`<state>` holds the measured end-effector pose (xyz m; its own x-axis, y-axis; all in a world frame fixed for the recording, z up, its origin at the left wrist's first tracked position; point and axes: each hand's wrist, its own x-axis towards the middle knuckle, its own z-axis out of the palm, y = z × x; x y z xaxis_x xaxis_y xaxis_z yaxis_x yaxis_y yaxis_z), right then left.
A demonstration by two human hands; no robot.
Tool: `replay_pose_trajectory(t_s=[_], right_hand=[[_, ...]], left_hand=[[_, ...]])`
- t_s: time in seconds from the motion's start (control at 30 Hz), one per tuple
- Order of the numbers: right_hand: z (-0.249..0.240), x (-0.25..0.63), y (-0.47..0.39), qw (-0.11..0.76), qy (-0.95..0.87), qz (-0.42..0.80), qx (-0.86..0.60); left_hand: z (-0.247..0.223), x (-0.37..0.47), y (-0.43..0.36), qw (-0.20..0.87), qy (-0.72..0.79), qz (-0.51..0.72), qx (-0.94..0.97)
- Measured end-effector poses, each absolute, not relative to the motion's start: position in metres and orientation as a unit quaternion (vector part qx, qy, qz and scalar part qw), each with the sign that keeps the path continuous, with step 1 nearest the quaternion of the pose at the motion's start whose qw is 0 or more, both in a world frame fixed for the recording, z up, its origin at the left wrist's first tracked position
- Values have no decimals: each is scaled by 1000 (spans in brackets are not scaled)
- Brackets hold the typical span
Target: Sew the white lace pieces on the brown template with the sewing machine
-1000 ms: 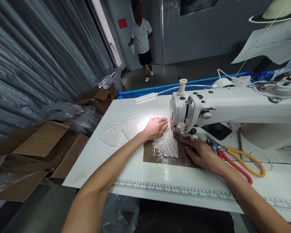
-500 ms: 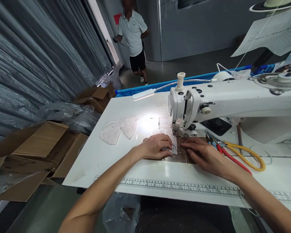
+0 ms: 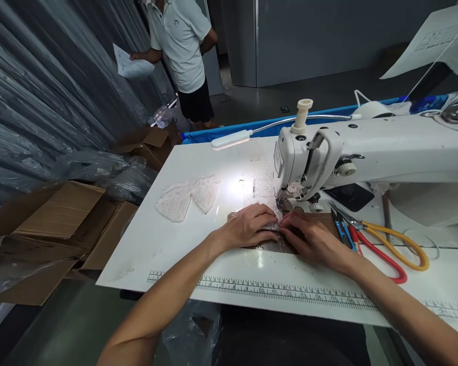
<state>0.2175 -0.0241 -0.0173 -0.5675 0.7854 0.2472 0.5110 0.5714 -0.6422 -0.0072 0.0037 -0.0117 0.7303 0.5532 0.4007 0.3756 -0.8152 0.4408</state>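
White lace fabric (image 3: 263, 185) lies under the head of a white sewing machine (image 3: 297, 157), its near end between my hands. My left hand (image 3: 252, 226) rests on the lace, fingers bent over its left edge. My right hand (image 3: 313, 234) has its fingertips pinched together at the lace's near right edge, just below the presser foot. Both hands are over a brown metal plate (image 3: 324, 221). Two joined lace pieces (image 3: 175, 201) lie flat on the white table (image 3: 137, 254) to the left.
Scissors with yellow and red handles (image 3: 400, 244) and blue snips (image 3: 341, 229) lie right of my right hand. A lamp (image 3: 232, 139) shines on the table. Open cardboard boxes (image 3: 61, 208) stand at the left. A person (image 3: 183, 46) holding paper (image 3: 132, 66) stands behind.
My right hand has moved left onto the lace edge and its fingers have closed there. The person behind has come nearer, and a paper now shows in a hand. The view has shifted slightly.
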Motion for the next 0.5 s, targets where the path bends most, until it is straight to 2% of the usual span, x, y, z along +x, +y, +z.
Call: replay_pose_trajectory(t_s=[0.17,0.3,0.5], right_hand=[[-18,222,-28,298,-827,230,-417],[-29,222,-34,260,-860,170,-404],[-33,217,-43,214,-890,80,-395]], left_hand=[[-10,-10,6,196,253,287,903],[-10,-9,8,183,267,347,880],[-15,-7,5,148,230,289,917]])
